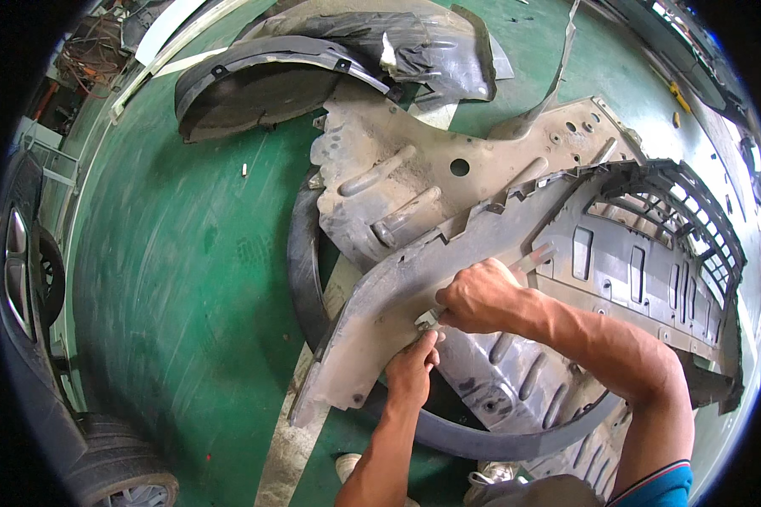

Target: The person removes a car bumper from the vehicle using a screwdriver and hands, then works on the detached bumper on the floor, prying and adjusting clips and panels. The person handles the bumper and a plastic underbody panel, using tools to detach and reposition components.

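My right hand (482,296) is closed around a light metal hand tool (428,319), whose head rests on the inner face of a large dusty grey plastic car panel (364,355) with a slatted grille at its right end. My left hand (412,365) is closed, thumb up, just below the tool's head at the panel; what its fingers hold is too small to make out. Beneath the panel lie a dirty undertray (406,169) with holes and ribs, and a dark curved trim piece (507,444).
Dark wheel-arch liners (271,93) lie at the back on the green floor (186,279). A car (25,279) with a tire (118,465) stands at the left. A small yellow tool (678,97) lies at the back right. My shoes show at the bottom.
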`<state>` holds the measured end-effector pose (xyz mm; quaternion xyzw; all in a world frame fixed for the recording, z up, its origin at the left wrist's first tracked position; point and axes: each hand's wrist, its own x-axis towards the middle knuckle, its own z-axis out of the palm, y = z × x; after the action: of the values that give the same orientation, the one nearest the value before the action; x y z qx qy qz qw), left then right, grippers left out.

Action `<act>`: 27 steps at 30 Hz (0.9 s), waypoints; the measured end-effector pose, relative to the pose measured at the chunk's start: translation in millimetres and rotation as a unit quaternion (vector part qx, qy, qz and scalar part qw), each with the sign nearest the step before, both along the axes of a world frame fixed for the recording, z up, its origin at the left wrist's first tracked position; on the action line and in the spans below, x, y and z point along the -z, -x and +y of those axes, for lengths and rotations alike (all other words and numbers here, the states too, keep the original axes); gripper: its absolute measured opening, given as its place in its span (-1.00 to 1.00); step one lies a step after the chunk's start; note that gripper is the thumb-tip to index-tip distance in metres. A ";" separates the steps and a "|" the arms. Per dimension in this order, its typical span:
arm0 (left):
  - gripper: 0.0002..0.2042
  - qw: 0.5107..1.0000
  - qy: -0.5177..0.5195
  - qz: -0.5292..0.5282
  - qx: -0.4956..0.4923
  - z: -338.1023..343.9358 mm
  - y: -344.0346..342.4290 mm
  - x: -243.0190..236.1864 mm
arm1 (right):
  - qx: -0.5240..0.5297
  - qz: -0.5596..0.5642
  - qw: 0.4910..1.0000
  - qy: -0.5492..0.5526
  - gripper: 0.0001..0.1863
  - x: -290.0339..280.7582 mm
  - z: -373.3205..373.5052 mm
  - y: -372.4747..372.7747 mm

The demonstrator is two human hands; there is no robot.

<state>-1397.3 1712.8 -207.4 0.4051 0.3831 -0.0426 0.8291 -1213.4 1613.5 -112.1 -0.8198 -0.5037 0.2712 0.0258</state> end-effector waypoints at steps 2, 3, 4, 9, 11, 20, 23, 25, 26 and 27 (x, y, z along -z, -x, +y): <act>-0.66 1.000 -0.002 -0.018 0.008 2.3 0.0 -0.4 | -0.003 -0.009 1.000 -0.014 -0.68 1.6 -3.7 0.9; -0.59 1.000 0.005 -0.022 0.013 3.5 -0.1 -1.7 | 0.000 -0.013 1.000 -0.027 -0.68 3.5 -6.0 1.6; -0.52 0.999 0.021 -0.035 -0.001 4.2 -0.3 -3.4 | 0.001 -0.014 0.999 -0.039 -0.68 6.2 -8.3 2.0; -0.32 0.998 0.044 -0.008 -0.045 2.7 -6.4 -9.0 | 0.015 -0.032 0.979 -0.201 -0.74 31.2 -24.7 2.8; -0.33 0.997 0.048 -0.001 -0.053 1.9 -7.5 -10.0 | 0.006 -0.042 0.965 -0.260 -0.74 41.1 -31.1 2.7; -0.42 0.998 0.036 0.000 -0.055 0.5 -10.3 -14.5 | 0.052 -0.012 0.995 -0.085 -0.69 16.9 -23.6 14.5; -0.56 0.995 0.082 0.000 -0.057 -0.2 -11.1 -15.6 | 0.057 -0.015 0.998 0.012 -0.79 -4.0 -9.7 23.1; -0.66 0.995 0.068 -0.002 -0.075 -3.0 -12.9 -15.9 | 0.058 0.012 0.997 0.058 -0.74 -14.7 -7.2 29.1; -0.67 0.999 0.019 -0.005 -0.047 -2.4 -14.4 -15.8 | 0.075 0.008 0.996 0.045 -0.73 -18.3 -8.1 34.4; -0.68 0.999 -0.018 -0.019 -0.023 -2.5 -15.7 -16.0 | 0.093 0.004 0.995 0.033 -0.73 -20.9 -10.8 42.6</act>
<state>-1381.5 1710.3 -191.4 0.4115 0.3776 -0.0091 0.8295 -1256.0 1602.7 -91.2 -0.8624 -0.4161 0.2871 0.0262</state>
